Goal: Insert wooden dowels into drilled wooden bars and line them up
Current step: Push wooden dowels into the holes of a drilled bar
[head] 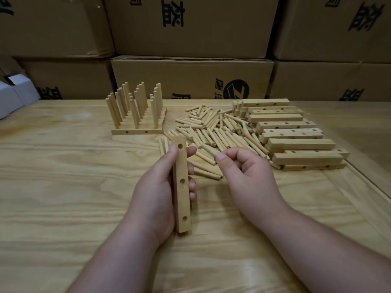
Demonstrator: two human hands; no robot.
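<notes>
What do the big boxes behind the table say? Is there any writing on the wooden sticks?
"Z": a white letter in a black circle, on the middle cardboard box.
Chinese characters beside that circle: partly hidden by the table, not readable.
Big black Chinese characters on the other boxes: cut off at the picture's edges or by the table, not surely readable.
Wooden bars and dowels: no writing.

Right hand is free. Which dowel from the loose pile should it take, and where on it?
Probably a near-edge dowel of the pile: it lies flat, apart from the heap. Bring the right hand from above and pinch mid-length across its round sides, leaving one end free for the bar.
</notes>
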